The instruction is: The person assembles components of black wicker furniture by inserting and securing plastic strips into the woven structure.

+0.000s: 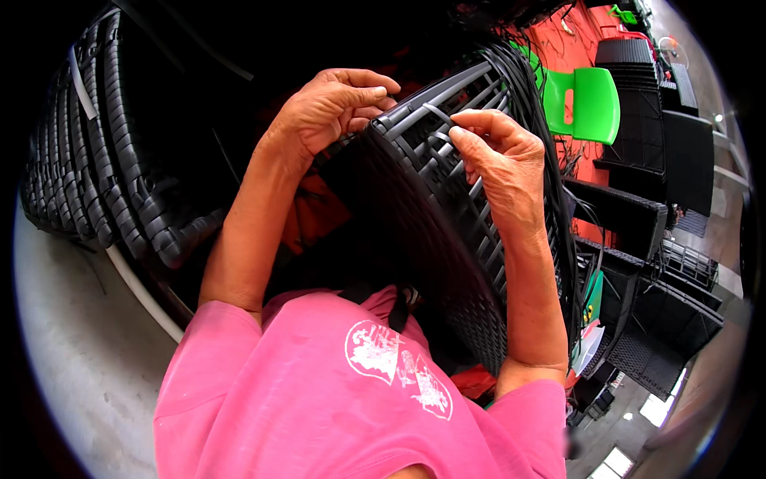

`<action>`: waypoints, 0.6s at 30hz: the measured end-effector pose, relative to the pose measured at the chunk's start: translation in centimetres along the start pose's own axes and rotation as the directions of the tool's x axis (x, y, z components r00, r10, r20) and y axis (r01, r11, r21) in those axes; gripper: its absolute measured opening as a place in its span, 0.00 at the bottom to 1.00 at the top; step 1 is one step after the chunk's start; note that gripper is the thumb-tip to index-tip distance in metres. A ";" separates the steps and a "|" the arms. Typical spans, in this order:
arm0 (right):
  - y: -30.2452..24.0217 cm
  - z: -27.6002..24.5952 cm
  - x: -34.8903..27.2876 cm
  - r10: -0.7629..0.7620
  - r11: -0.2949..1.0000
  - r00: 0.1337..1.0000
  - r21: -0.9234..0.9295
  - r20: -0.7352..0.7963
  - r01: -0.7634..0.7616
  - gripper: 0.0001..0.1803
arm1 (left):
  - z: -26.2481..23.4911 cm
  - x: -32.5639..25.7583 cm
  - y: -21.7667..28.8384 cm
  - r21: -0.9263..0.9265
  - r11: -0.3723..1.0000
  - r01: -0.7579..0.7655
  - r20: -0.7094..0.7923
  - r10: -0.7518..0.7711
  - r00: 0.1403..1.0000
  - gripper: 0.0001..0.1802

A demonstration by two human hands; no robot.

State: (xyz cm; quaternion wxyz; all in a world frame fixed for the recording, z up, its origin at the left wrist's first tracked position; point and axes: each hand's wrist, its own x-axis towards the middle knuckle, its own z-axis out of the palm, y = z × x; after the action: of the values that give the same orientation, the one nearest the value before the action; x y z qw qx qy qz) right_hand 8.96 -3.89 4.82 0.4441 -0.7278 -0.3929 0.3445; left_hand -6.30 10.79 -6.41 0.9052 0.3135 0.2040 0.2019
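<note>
"What's behind there?"
"Orange floor (568,44), a green chair (588,104)."
"And the black woven frame (435,219)?"
"Before the person's chest, tilted, probably to keep its bars within reach. The right hand (503,164) pinches a thin strip (438,113) between thumb and forefinger. The left hand (335,108) is half curled near the corner; can't tell if it grips anything."
"Labels?"
"Just white emblems (373,351) on the pink shirt (279,391)."
</note>
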 end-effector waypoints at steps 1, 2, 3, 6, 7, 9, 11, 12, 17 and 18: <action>-0.4 0.1 0.1 -0.005 1.000 1.000 -0.024 0.007 0.005 0.07 | -0.1 -0.1 0.0 -0.043 0.999 0.011 0.028 -0.009 1.000 0.14; -0.7 0.3 0.2 -0.008 1.000 1.000 -0.022 0.012 0.008 0.07 | -0.2 -0.2 0.0 -0.086 0.996 0.021 0.056 -0.016 0.998 0.15; -1.1 0.5 0.4 -0.009 0.998 0.999 -0.058 0.031 0.011 0.07 | -0.4 -0.2 0.1 -0.138 0.990 0.031 0.073 -0.021 0.997 0.16; -2.0 -0.2 0.6 0.015 0.991 0.997 -0.135 0.075 -0.004 0.06 | -0.6 0.6 -0.5 -0.272 0.958 0.094 0.175 -0.047 0.984 0.18; -2.7 0.0 0.8 0.022 0.983 0.995 -0.185 0.093 -0.005 0.06 | -0.7 0.5 -0.6 -0.300 0.948 0.105 0.176 -0.053 0.983 0.19; -3.5 0.4 1.2 0.040 0.960 0.991 -0.280 0.127 -0.003 0.06 | -0.7 0.3 -0.6 -0.352 0.927 0.127 0.178 -0.067 0.982 0.19; -3.2 0.5 1.9 -0.033 0.933 0.986 -0.347 0.165 0.089 0.06 | -0.5 0.2 -0.8 -0.370 0.921 0.118 0.154 -0.064 0.986 0.20; -3.5 0.6 2.2 -0.076 0.900 0.978 -0.410 0.193 0.151 0.06 | -0.5 0.3 -1.0 -0.379 0.918 0.114 0.142 -0.065 0.988 0.20; -4.5 0.8 3.8 -0.114 0.799 0.943 -0.536 0.311 0.273 0.07 | -1.0 0.8 -2.0 -0.507 0.851 0.140 0.205 -0.039 0.978 0.20; -5.0 0.9 3.9 -0.105 0.756 0.933 -0.582 0.343 0.299 0.07 | -1.0 0.9 -2.1 -0.512 0.847 0.139 0.215 -0.030 0.976 0.20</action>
State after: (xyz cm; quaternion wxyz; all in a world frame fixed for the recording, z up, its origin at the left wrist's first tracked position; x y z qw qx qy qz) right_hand 8.66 1.39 8.50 0.1497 -0.7276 -0.6224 0.2466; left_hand -5.53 10.17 -8.74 0.9800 0.0639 0.0636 0.1774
